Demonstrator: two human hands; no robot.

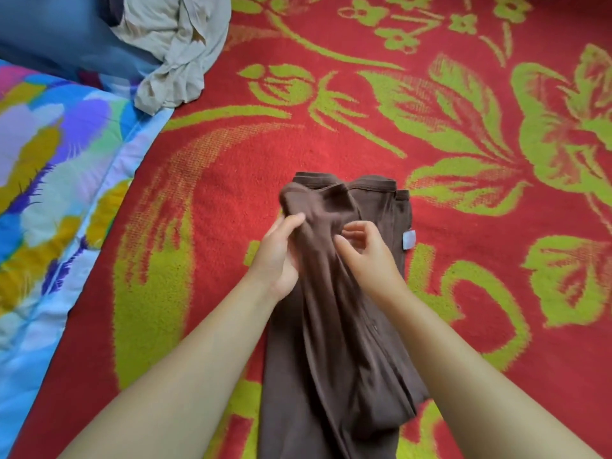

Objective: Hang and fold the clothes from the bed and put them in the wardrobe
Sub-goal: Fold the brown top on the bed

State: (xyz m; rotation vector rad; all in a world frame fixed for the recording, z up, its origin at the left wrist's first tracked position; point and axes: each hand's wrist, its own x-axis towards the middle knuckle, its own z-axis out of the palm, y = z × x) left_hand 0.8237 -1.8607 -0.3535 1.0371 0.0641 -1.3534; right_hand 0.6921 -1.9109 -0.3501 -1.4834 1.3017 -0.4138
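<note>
Near the bed's front edge, the brown garment [334, 309] lay on the red blanket [430, 127], left hand [278, 256] gripping a raised fold, right hand [364, 250] pinching beside it; best drawn flat and square before creasing.

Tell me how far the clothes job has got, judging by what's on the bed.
Done: nothing is visibly put away; no wardrobe or hanger is in view. In hand: the dark brown stretchy garment lies folded lengthwise on the red and green floral blanket, with the left hand and right hand each keeping a grip on its raised fold. Left: the crumpled beige garment and blue garment wait untouched.
</note>
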